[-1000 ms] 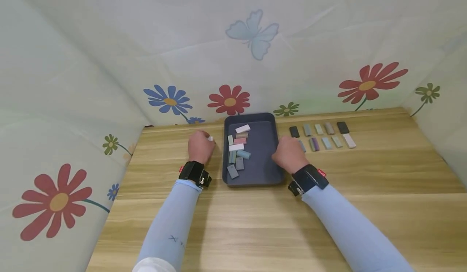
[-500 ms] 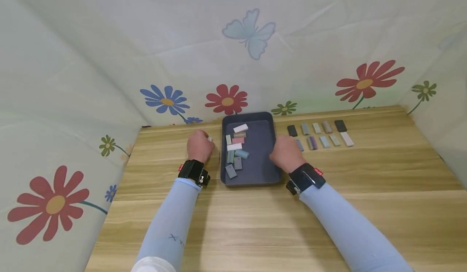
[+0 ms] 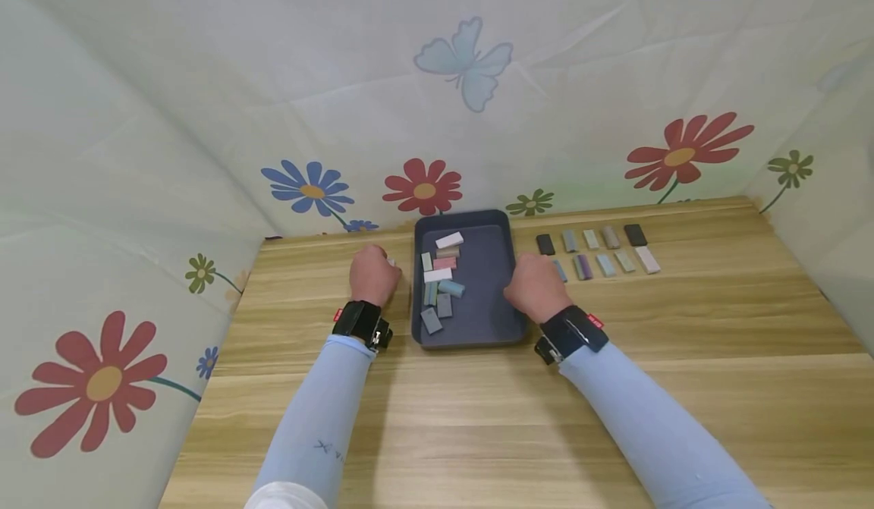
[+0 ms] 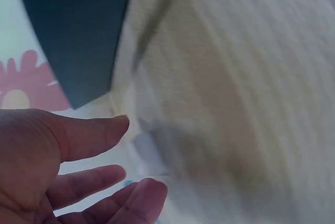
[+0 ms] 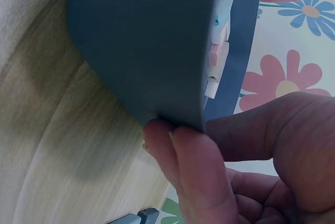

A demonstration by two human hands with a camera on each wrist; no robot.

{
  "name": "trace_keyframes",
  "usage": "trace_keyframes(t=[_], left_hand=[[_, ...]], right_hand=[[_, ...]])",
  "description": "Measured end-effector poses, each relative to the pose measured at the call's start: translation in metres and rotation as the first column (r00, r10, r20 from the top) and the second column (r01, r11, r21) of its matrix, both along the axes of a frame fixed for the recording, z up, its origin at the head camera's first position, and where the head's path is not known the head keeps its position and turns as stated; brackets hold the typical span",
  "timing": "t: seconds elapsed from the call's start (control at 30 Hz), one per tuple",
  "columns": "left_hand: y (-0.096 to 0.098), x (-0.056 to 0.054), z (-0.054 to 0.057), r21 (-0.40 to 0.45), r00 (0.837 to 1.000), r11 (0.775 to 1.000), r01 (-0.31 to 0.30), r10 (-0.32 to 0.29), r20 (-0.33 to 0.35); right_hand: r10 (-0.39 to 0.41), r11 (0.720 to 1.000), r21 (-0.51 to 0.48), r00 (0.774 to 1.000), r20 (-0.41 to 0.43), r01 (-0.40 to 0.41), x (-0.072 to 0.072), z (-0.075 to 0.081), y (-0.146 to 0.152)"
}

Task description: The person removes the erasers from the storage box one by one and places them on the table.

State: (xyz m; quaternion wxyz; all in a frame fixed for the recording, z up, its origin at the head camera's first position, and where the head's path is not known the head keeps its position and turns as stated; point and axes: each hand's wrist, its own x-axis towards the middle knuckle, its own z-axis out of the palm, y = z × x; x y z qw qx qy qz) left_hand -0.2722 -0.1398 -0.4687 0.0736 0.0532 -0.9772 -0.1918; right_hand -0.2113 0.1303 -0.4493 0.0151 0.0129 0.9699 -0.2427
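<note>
A dark blue-grey tray [image 3: 488,296] lies on the table, with several small blocks inside, mostly along its left half. At its right wall is my right hand [image 3: 538,289]; in the right wrist view, thumb and fingers [image 5: 201,156] pinch the tray's rim. Left of the tray, my left hand [image 3: 373,275] is low over the table beside a small white block [image 4: 149,153]. The left wrist view shows that block by the fingertips, with thumb and fingers [image 4: 144,198] apart around it. From the head view the left hand mostly covers this block.
Right of the tray, two rows of small blocks lie on the wooden table [image 3: 464,418], among them a black block [image 3: 635,234], a purple block [image 3: 583,267] and a pinkish-white block [image 3: 647,259]. A flower-printed curtain [image 3: 580,99] stands behind the table's back edge.
The head view has shifted slightly. Both hands and the tray keep nearly the same places, and the blocks lie as before.
</note>
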Motion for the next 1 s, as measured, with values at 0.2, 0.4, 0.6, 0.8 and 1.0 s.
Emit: trace_keyframes(t=[0.2, 0.4, 0.6, 0.8, 1.0], left_hand=[[0.014, 0.003, 0.021, 0.061, 0.984, 0.985, 0.165, -0.16, -0.078], [0.047, 0.019, 0.046, 0.029, 0.898, 0.898, 0.439, -0.439, -0.01], [0.067, 0.03, 0.039, -0.049, 0.804, 0.808, 0.588, -0.576, 0.148], [0.077, 0.033, 0.026, -0.212, 0.761, 0.731, 0.649, -0.617, 0.201], [0.081, 0.035, 0.021, -0.281, 0.754, 0.699, 0.657, -0.612, 0.24]], right_hand=[[0.019, 1.0, 0.009, 1.0, -0.019, -0.019, -0.001, 0.0, 0.001], [0.051, 0.999, 0.0, 0.999, 0.005, -0.051, -0.005, 0.004, 0.005], [0.049, 0.998, -0.049, 0.997, 0.053, -0.046, -0.01, 0.006, 0.01], [0.048, 0.996, -0.068, 0.999, -0.024, -0.049, -0.021, 0.009, 0.013], [0.041, 0.996, -0.087, 0.998, 0.046, -0.037, -0.025, 0.011, 0.011]])
